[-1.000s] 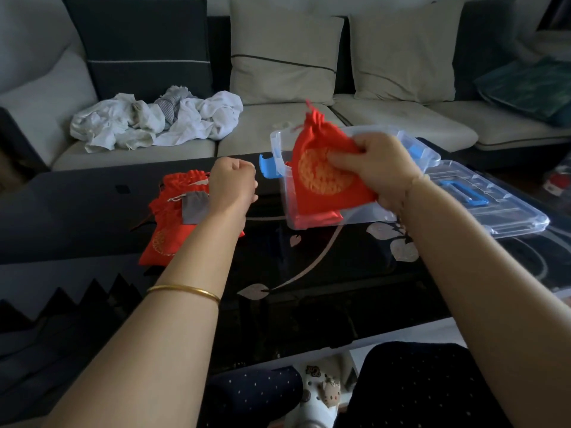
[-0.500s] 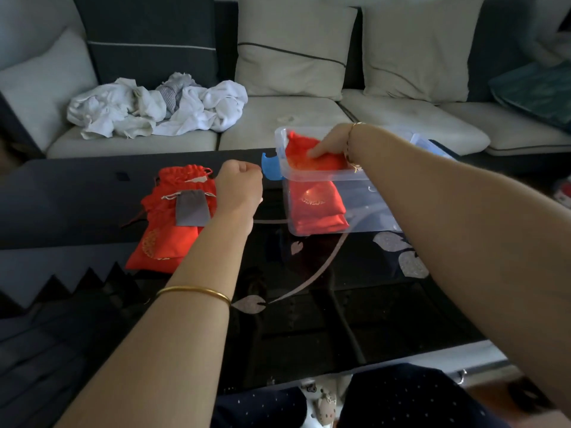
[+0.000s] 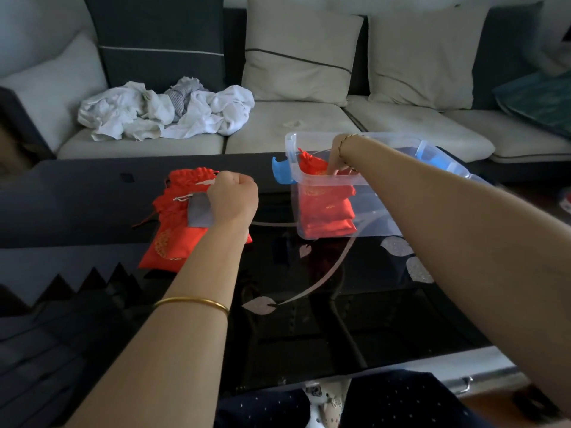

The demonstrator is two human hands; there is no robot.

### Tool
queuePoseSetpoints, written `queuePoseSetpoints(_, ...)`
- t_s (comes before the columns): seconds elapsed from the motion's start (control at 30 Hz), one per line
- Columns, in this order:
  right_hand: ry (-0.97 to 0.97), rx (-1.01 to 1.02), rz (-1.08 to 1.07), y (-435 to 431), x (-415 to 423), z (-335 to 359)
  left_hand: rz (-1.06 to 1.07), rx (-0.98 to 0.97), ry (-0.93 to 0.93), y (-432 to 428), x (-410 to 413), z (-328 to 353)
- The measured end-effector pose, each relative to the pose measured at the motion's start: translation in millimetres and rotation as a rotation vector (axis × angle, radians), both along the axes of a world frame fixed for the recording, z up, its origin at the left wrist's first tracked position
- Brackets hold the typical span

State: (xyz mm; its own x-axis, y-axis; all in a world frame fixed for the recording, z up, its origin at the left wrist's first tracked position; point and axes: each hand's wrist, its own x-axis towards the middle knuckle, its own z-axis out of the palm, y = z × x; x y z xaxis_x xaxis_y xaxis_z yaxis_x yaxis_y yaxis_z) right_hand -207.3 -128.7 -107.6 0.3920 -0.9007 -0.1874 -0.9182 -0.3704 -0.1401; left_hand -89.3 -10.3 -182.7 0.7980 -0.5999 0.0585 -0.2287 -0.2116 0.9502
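Black glass coffee table [image 3: 309, 319], right hand [image 3: 338, 156] at 1 o'clock inside clear box [image 3: 377, 217], straight fingers [image 3: 335, 169] pushing top red pouch [image 3: 313, 166] (on a stack [image 3: 327, 211]), left hand [image 3: 233, 197] fisted over pouch pile [image 3: 176, 242] at 10 o'clock

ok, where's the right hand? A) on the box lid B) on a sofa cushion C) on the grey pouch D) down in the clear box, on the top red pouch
D: the right hand reaches down into the clear box, fingers touching the top red pouch of the stack.
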Motion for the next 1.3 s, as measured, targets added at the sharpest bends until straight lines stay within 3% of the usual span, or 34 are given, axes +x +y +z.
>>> queuePoseSetpoints(0.07, -0.063, 0.003, -0.007, 4, -3, 3, 0.016, 0.062, -0.016, 8, 7, -5)
queuePoseSetpoints(0.17, -0.242, -0.239, -0.05, 4, 5, 4, 0.12, 0.305, -0.069, 19, 22, -17)
queuePoseSetpoints(0.3, -0.555, -0.348, 0.093, 44, 21, -1, 0.171, 0.489, -0.221, 33, 34, -31)
queuePoseSetpoints(0.4, -0.652, -0.025, 0.224, 78, 38, -21, 0.142, 0.533, -0.289, 38, 44, -35)
queuePoseSetpoints(0.53, -0.554, 0.335, 0.23, 97, 61, -64, 0.119, 0.549, -0.394, 40, 52, -40)
queuePoseSetpoints(0.67, -0.725, 0.562, 0.108, 98, 72, -95, 0.125, 0.375, -0.273, 45, 57, -41)
queuePoseSetpoints(0.77, -0.812, 0.599, 0.045, 98, 76, -103, 0.098, 0.196, -0.183, 49, 59, -37)
queuePoseSetpoints(0.9, -0.96, 0.665, -0.076, 97, 77, -106, 0.025, 0.013, 0.13, 55, 53, -25)
queuePoseSetpoints(1.0, -1.219, 0.88, -0.169, 98, 68, -100, -0.073, 0.036, 0.234, 59, 49, -19)
queuePoseSetpoints(1.07, -1.318, 0.894, -0.156, 97, 56, -95, -0.133, 0.065, 0.244, 63, 42, -14)
queuePoseSetpoints(1.2, -1.26, 0.817, -0.077, 100, 27, -88, -0.275, -0.034, 0.431, 65, 24, -1)
queuePoseSetpoints(1.3, -1.221, 0.74, -0.084, 101, 2, -86, -0.375, -0.042, 0.414, 63, 13, 2)
